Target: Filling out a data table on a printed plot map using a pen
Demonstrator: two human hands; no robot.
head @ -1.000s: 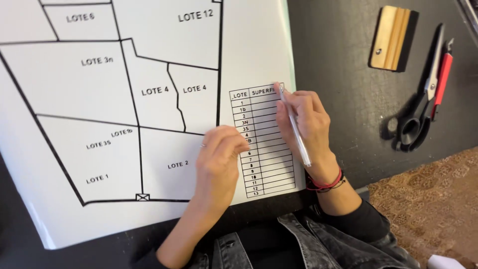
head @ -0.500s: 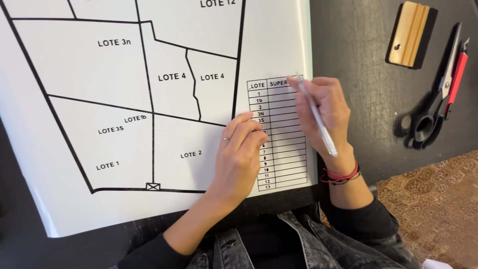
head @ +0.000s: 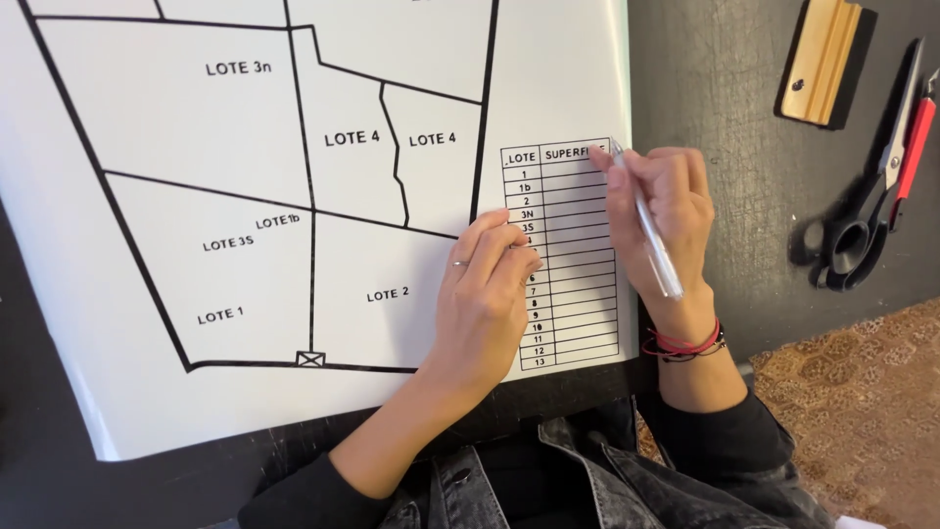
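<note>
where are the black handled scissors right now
In the head view the black-handled metal scissors lie on the dark table at the far right, beside a red-handled tool, below the wooden squeegee block and right of the right hand holding a pen.

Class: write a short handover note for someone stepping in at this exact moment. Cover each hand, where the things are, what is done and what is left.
Right hand: grips a pen-like tool, tip at the table's top right corner.
Left hand: flat on the sheet, fingers on the table's left column.
Scissors, a red tool and a wooden squeegee lie to the right on the dark top.
Done: map lines and labels are on the sheet.
Left: the table's right column is blank.
</note>
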